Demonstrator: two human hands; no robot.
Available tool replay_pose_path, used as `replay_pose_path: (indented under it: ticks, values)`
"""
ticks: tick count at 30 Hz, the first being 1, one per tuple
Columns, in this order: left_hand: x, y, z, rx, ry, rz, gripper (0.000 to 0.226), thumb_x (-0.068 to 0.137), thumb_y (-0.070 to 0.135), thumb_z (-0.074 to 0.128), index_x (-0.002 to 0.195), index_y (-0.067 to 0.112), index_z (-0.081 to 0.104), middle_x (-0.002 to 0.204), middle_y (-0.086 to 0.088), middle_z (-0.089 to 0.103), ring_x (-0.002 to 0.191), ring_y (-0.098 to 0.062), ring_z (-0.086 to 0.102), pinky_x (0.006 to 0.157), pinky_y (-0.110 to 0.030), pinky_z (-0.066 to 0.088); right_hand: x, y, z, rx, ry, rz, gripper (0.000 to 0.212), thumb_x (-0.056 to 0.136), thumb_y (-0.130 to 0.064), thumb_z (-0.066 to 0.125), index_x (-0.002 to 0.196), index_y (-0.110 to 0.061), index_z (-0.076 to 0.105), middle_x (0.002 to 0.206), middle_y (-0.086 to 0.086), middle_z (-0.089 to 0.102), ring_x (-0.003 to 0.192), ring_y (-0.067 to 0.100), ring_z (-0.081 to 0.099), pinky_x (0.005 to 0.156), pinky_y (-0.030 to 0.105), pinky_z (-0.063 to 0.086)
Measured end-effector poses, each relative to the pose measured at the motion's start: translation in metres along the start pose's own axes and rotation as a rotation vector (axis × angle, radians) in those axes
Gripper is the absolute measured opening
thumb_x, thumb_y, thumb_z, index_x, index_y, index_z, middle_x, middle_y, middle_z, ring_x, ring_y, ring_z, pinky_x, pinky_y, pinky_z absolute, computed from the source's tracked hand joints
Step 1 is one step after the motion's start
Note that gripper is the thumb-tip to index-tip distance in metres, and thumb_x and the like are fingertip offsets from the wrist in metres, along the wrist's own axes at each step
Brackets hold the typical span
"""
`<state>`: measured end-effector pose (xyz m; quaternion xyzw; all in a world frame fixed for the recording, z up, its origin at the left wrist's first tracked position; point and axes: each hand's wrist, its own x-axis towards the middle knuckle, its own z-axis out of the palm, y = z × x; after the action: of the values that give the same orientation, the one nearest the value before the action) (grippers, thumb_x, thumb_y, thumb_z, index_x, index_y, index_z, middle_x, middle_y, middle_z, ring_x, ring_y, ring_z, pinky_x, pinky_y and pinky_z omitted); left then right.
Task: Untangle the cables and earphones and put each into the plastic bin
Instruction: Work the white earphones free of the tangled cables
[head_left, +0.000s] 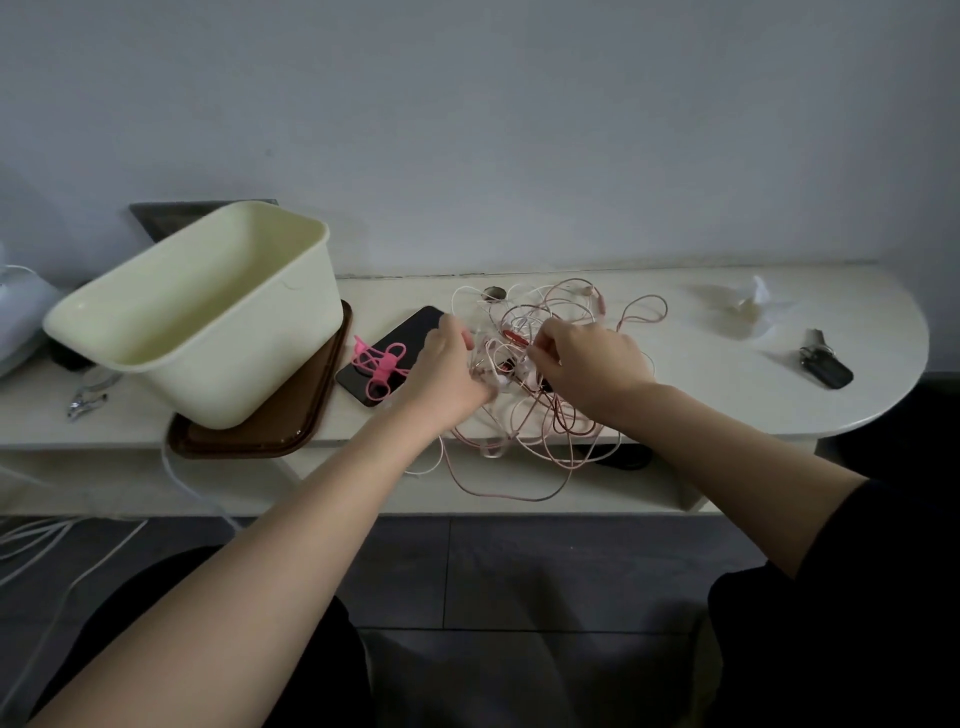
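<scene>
The left hand (447, 369) is curling its fingers into the near-left side of the tangle of cables and earphones (511, 364), gripping a bunch of white cords. The right hand (587, 358) is pinching a thin strand with thumb and forefinger just beside a red piece in the knot. Both hands are working close together, with the knot lying between them on the white bench (727, 405). Pink and white loops are spreading out beyond the right hand and behind both hands, and several are hanging over the bench's front edge below the wrists.

Just left of the left hand a black phone (410, 327) is lying flat, with a pink silicone cable tie (379, 364) resting on it. Further left, the cream plastic bin (249, 374) is sitting tilted on a brown tray (260, 436), its open mouth facing up and to the left; nothing is showing inside it. Beyond the bin, near the bench's left end, a small metal clip (85, 400) is lying.

Well to the right of the right hand, a crumpled white wrapper (748, 306) is lying, and a dark key fob (826, 364) is resting near the bench's rounded end.
</scene>
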<state>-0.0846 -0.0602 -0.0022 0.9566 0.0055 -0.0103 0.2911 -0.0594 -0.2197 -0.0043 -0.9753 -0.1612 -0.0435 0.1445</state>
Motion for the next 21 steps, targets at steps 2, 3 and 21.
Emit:
replay_pose_path:
  ticks: [2,3,21]
  values:
    - [-0.002,0.004,0.004,0.046,0.056,0.103,0.035,0.080,0.022,0.072,0.102,0.015,0.045,0.090,0.006,0.040,0.077,-0.010,0.044,0.070,-0.023,0.035,-0.002,-0.002,-0.001,-0.005,0.003,-0.027,0.025,0.097,-0.036,0.041,0.100,-0.018,0.058,0.095,0.005,0.067,0.087,0.031,0.061,0.068,0.032,0.039]
    - [-0.003,0.005,0.005,0.038,0.064,0.137,0.028,0.080,0.024,0.072,0.097,0.016,0.051,0.085,0.011,0.040,0.073,-0.007,0.044,0.069,-0.024,0.034,-0.003,-0.003,-0.002,-0.009,0.002,-0.045,0.025,0.097,-0.037,0.041,0.100,-0.018,0.058,0.095,0.005,0.067,0.088,0.031,0.062,0.068,0.032,0.039]
    - [-0.006,0.006,-0.002,-0.059,-0.013,0.018,0.004,0.085,0.010,0.064,0.083,0.012,0.067,0.074,0.004,0.062,0.072,-0.012,0.059,0.065,-0.015,0.039,0.001,0.011,-0.012,-0.022,0.063,0.102,0.026,0.099,-0.024,0.032,0.097,-0.008,0.053,0.090,0.013,0.062,0.069,0.027,0.047,0.061,0.030,0.034]
